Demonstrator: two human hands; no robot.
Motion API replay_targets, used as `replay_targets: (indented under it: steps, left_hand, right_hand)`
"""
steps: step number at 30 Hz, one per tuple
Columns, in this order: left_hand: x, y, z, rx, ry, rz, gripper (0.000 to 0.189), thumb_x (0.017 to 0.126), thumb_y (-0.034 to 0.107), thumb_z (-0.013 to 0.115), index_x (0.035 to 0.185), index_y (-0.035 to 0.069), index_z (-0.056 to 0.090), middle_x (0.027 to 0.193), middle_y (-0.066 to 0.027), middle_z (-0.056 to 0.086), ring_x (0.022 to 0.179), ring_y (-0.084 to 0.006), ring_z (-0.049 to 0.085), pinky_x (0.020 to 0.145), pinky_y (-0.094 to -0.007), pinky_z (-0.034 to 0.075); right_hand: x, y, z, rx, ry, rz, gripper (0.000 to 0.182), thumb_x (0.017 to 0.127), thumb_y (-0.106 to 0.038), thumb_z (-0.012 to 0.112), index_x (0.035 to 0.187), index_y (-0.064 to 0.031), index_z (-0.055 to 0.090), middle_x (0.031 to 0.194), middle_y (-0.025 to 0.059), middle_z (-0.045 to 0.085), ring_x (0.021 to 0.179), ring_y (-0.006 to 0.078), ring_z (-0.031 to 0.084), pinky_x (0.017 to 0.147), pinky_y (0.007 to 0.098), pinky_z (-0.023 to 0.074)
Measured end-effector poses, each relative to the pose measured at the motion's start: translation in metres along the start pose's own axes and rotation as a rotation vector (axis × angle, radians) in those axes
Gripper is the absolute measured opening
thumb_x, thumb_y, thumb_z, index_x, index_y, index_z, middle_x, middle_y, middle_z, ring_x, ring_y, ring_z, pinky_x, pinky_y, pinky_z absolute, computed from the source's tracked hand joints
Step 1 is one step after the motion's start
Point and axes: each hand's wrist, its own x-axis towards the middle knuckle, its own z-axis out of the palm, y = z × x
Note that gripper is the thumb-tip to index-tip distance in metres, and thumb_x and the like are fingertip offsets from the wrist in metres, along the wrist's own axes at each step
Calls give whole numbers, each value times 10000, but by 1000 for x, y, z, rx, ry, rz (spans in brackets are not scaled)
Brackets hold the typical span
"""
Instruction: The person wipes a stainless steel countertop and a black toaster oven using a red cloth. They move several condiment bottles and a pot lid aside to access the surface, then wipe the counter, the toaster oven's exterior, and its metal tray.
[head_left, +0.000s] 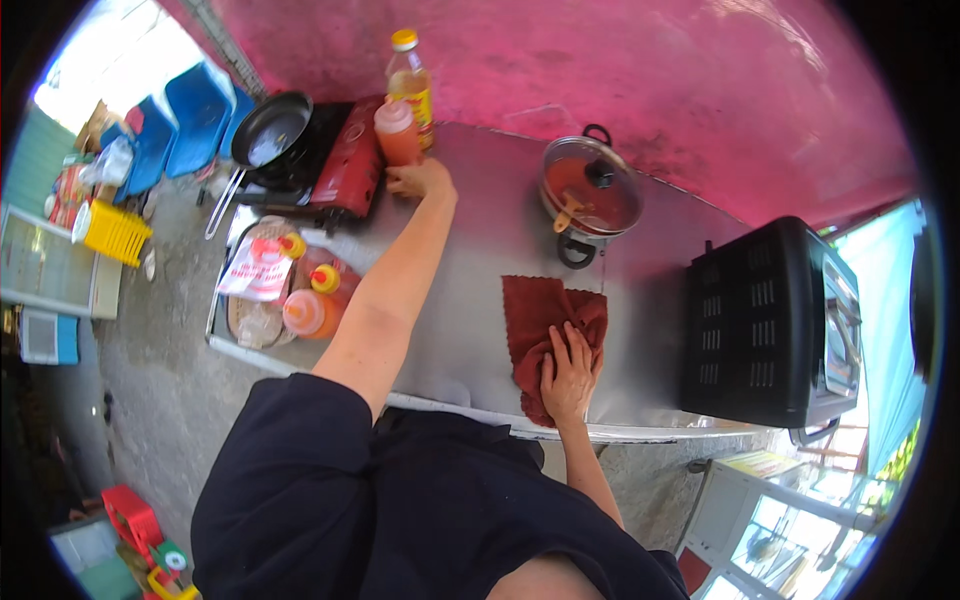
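Observation:
Flat on a dark red cloth (529, 315) lies my right hand (570, 371), fingers over its bunched part on the metal tabletop (465, 300). My left hand (420, 180) reaches to the foot of a squeeze bottle of orange-red sauce (397, 136). Its fingers are partly hidden, so whether they grip the bottle is unclear. Close behind that bottle stands a yellow-capped bottle of pale liquid (412, 82). A red and black portable gas stove (349, 161) is just left of my left hand.
A frying pan (274, 135) sits on the stove. Below it, a tray (225, 330) carries several sauce bottles. A glass-lidded pot (589, 184), with a wooden-handled utensil (568, 211), stands near the pink wall (637, 75). A black countertop oven (757, 330) occupies the right end.

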Motion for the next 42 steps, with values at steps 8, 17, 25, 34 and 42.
replay_targets:
  steps: [8,17,25,34,42]
  left_hand:
    - [-84,-81,-184,-160,-786,203,568,939,77,629,1464,81,411,1328,-98,438,987,-133,571,887,-297,483]
    - [-51,-134,-395,-45,-564,209,575,874,101,741,1365,22,451,1252,-122,501,1089,-218,577,980,-348,469]
    - [8,-104,-359,12,-449,654,710,766,140,851,1340,-16,463,1240,-155,592,1174,-281,571,1033,-383,424]
    - [-56,-102,-420,73,-822,487,615,728,107,885,1230,-51,567,1181,-146,672,1087,-216,662,981,-354,505]
    - [-105,-77,-268,-165,-967,438,645,760,130,857,1295,-18,528,1232,-144,638,1122,-259,637,960,-370,504]
  right_hand:
    - [-5,2,8,-56,-23,5,466,910,-196,588,1375,-163,578,1452,59,505,1335,268,467,1126,603,268]
    - [-5,2,10,-46,-20,-43,503,902,-210,607,1399,-162,542,1457,77,474,1346,276,441,1124,598,267]
    - [2,-5,17,-59,52,-32,485,884,-235,636,1363,-192,571,1417,46,501,1326,251,455,1125,607,251]
    - [0,-6,15,-22,86,-5,451,882,-228,643,1329,-186,603,1401,40,518,1310,242,471,1128,606,255]
    - [-3,-3,15,-33,77,9,452,881,-233,632,1330,-186,604,1400,42,522,1311,239,476,1137,585,245]
